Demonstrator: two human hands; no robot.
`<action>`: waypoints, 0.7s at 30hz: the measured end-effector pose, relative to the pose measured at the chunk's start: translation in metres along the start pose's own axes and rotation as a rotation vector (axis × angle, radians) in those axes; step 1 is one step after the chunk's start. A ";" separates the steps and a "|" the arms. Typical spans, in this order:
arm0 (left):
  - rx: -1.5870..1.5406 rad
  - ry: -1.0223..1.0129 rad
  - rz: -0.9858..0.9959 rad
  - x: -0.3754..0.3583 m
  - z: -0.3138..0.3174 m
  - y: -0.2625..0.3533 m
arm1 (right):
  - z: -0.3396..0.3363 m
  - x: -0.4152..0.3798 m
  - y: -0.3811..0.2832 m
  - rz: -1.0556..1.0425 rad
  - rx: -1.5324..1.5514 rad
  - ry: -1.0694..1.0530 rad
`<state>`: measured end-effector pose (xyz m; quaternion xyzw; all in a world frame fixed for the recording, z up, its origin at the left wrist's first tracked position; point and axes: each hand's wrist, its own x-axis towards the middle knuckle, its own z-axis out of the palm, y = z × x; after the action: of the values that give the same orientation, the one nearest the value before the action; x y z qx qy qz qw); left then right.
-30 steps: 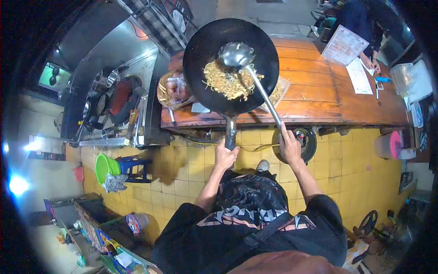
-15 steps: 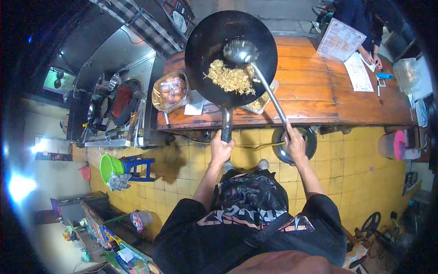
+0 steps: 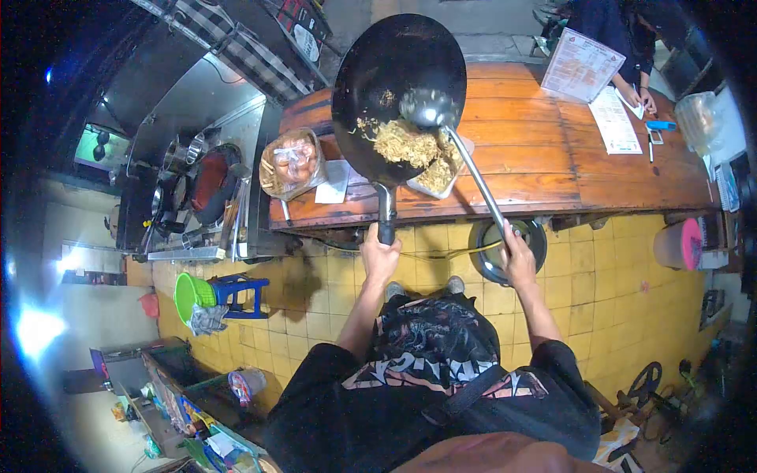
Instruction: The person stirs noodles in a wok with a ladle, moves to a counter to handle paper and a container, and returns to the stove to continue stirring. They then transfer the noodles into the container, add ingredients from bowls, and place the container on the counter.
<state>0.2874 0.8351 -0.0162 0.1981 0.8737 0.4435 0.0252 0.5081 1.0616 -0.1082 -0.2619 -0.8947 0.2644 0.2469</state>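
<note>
Left hand (image 3: 381, 256) grips the tilted wok (image 3: 398, 94) handle; right hand (image 3: 519, 256) clasps the ladle (image 3: 465, 154), noodles (image 3: 406, 143) half-hiding the tray (image 3: 441, 177).

We can read almost nothing for certain. The black shirt (image 3: 430, 359) that we wear carries large angular lettering in pale and pinkish strokes across the chest, but it is seen upside down and folded, and we cannot make out the word. At the far right corner of the tabletop (image 3: 552, 169), a printed sheet (image 3: 582, 65) shows rows of small text and pictures, and a second white sheet (image 3: 619, 122) lies just beside it; both are too small for us to read. Packets on the shelf (image 3: 193, 418) at the lower left bear bright printing that we cannot decipher.
</note>
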 end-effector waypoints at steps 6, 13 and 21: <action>-0.018 0.055 -0.016 0.005 0.003 0.004 | -0.049 -0.055 0.024 -0.008 0.001 -0.107; 0.024 0.096 -0.015 -0.003 0.016 -0.021 | -0.009 -0.028 0.003 -0.049 0.109 0.013; 0.065 0.132 0.024 0.009 0.014 -0.019 | -0.033 -0.046 -0.002 0.018 0.151 0.008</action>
<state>0.2761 0.8392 -0.0383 0.1798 0.8849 0.4273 -0.0442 0.5609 1.0440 -0.0960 -0.2517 -0.8688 0.3324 0.2671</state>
